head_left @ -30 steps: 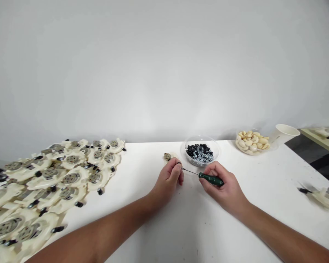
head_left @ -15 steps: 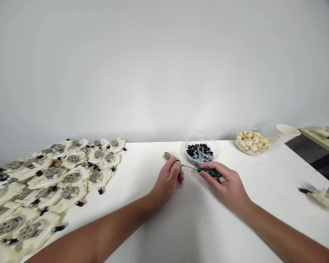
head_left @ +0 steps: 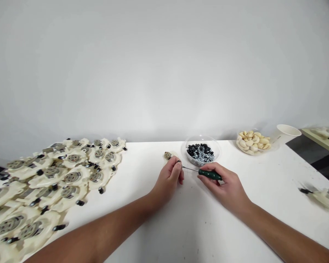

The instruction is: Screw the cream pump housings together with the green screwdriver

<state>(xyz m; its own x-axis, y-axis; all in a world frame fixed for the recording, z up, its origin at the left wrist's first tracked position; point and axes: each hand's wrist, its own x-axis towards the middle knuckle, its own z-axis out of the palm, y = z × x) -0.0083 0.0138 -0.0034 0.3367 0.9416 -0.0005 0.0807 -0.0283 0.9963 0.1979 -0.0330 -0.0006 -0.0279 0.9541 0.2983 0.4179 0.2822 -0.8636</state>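
My right hand [head_left: 226,184] is closed on the green handle of a screwdriver [head_left: 210,174], whose thin shaft points left. The shaft's tip reaches the fingertips of my left hand [head_left: 170,177], which pinch a small dark part [head_left: 179,161], mostly hidden by the fingers. Just behind my left hand, a cream part with a round grey motor [head_left: 167,155] lies on the white table [head_left: 178,226]. Beyond the screwdriver stands a clear bowl [head_left: 190,160] with black pieces and silver screws.
Many cream housings with grey motors [head_left: 72,177] cover the table's left side. At the back right are a clear bowl of cream-coloured pieces [head_left: 253,141] and a white cup [head_left: 283,136]. Another cream housing [head_left: 325,199] lies at the right edge.
The screwdriver handle has turned slightly and my right fingers have shifted a little around it. My left hand stays almost where it was.
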